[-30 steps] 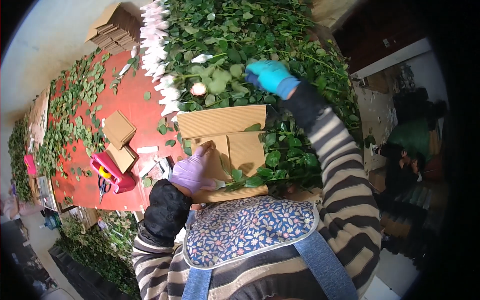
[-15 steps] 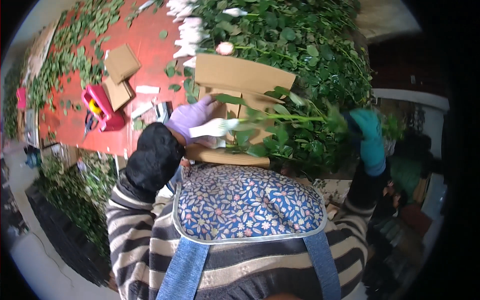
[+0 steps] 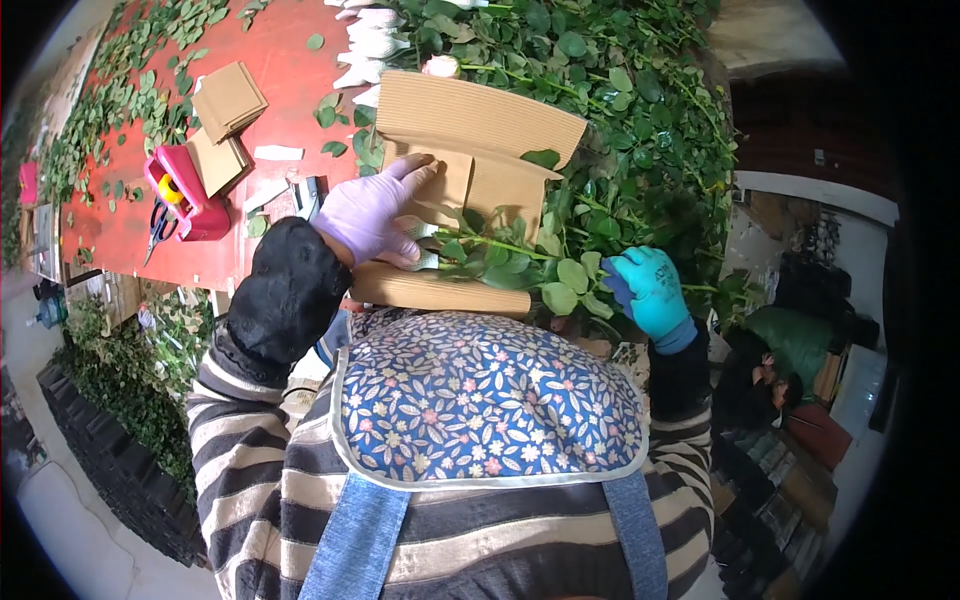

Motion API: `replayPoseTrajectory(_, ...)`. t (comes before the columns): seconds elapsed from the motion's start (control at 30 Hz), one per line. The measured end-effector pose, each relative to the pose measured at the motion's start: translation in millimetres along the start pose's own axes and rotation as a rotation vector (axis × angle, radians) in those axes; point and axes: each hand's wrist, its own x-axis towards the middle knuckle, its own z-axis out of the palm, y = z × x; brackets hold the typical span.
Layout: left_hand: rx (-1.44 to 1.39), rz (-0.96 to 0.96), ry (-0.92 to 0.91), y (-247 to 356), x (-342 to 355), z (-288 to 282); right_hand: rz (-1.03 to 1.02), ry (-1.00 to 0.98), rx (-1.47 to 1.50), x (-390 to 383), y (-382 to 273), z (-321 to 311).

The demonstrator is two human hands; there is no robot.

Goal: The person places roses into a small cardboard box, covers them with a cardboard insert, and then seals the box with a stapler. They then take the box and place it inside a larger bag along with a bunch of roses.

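My left hand [image 3: 370,213], in a lilac glove, lies with fingers stretched and apart over a bent corrugated cardboard wrap [image 3: 480,108]. Beneath its palm and thumb, white-netted rose heads [image 3: 424,260] partly show inside the wrap. From these heads, leafy green rose stems [image 3: 510,246] run to the right across the cardboard. My right hand [image 3: 650,292], in a teal glove, is closed around the stems at the leaves; its fingertips are partly hidden. The wrap's near flap [image 3: 440,290] lies just in front of my floral apron [image 3: 490,400].
A heap of leafy rose stems [image 3: 640,130] covers the table's far right, with a pale pink rose [image 3: 440,66] and white-netted heads [image 3: 375,40] at its left edge. On the red table [image 3: 290,90] lie cardboard pieces [image 3: 228,100], a pink tape dispenser [image 3: 200,210] and scissors [image 3: 160,226].
My right hand has come left and nearer to me along the stems. The rose with its white net has gone down into the wrap, and my left fingers have spread over the cardboard.
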Motion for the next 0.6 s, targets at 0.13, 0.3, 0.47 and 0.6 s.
replayPoseTrajectory(0.13,0.234,0.043,0.077,35,-14,-2,-0.005,0.022,0.067,-4,13,27)
replayPoseTrajectory(0.3,0.146,0.019,0.053,44,-29,9,0.0,0.012,0.237,-7,17,33)
replayPoseTrajectory(0.47,0.279,0.079,0.119,43,-33,11,-0.052,0.151,0.067,41,12,-87)
replayPoseTrajectory(0.6,0.291,0.048,0.136,47,-34,14,-0.152,0.671,-0.233,163,50,-73)
